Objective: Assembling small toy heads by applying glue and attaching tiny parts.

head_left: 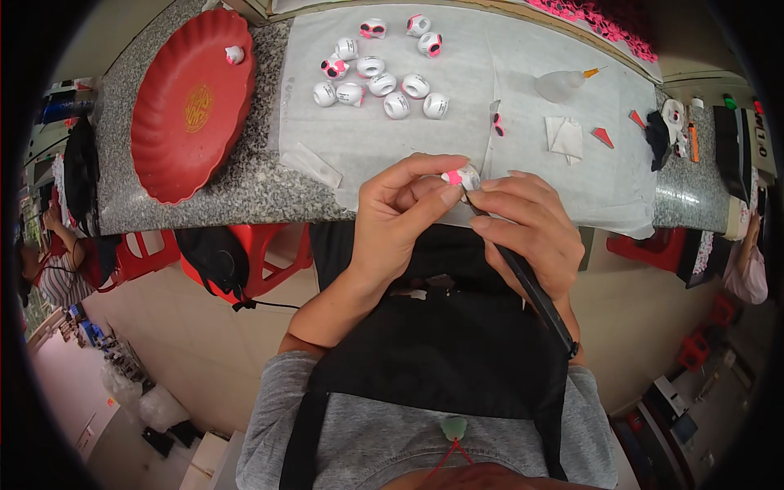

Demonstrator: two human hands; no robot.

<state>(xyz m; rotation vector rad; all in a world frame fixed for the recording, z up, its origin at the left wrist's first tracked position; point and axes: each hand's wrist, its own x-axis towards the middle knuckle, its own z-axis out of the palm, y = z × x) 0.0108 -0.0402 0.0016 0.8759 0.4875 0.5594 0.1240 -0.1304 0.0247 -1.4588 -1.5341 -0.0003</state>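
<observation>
My left hand (400, 214) pinches a small white bead with pink patches (462, 176) between thumb and fingers, just off the near edge of the counter. My right hand (527, 229) grips a long black tool (535, 296) like a pen, with its tip touching the bead. Farther back, a cluster of several similar white and pink beads (384, 69) lies on a white paper sheet (523, 139) spread over the speckled stone counter (245, 184).
A big red scalloped tray (175, 122) holding one bead (234, 55) sits at the left. A clear squeeze bottle with an orange tip (563, 83), folded white paper (563, 135), red scraps (603, 136) and small tools (678, 131) lie at the right. Red stools (269, 253) stand below.
</observation>
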